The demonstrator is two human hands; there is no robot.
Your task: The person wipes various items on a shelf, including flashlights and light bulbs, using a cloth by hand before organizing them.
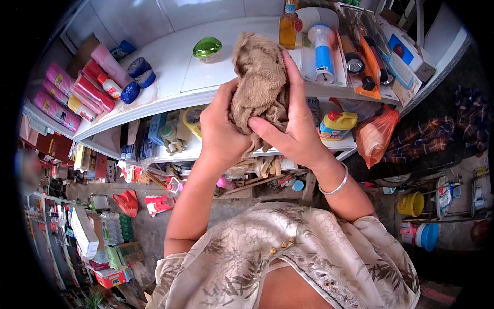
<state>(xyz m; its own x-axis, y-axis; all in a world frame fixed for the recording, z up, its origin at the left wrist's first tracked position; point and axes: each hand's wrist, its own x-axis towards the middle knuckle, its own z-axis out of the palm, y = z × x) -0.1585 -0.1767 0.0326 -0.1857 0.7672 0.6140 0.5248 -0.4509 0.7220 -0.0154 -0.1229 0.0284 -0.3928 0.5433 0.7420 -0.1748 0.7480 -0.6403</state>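
A bunched brown cloth (259, 77) is held up in front of the white shelf (162, 83). My left hand (224, 127) grips its left side, and part of those fingers is hidden behind it. My right hand (295, 123) clasps the other side, thumb across the front and fingers up along the edge. Behind the cloth to the left, a small round container with a shiny green lid (207, 48) rests on the shelf top. A bottle of amber liquid (288, 29) stands just beyond my right fingertips.
Pink packages (58, 110), bottles and blue round items (138, 67) crowd the shelf's left end. Packaged flashlights (354, 63) and a blue-and-white handheld device (323, 54) lie at right. Below are a yellow jug (337, 124) and a hanging red plastic bag (377, 133). Stacked boxes (84, 231) stand lower left.
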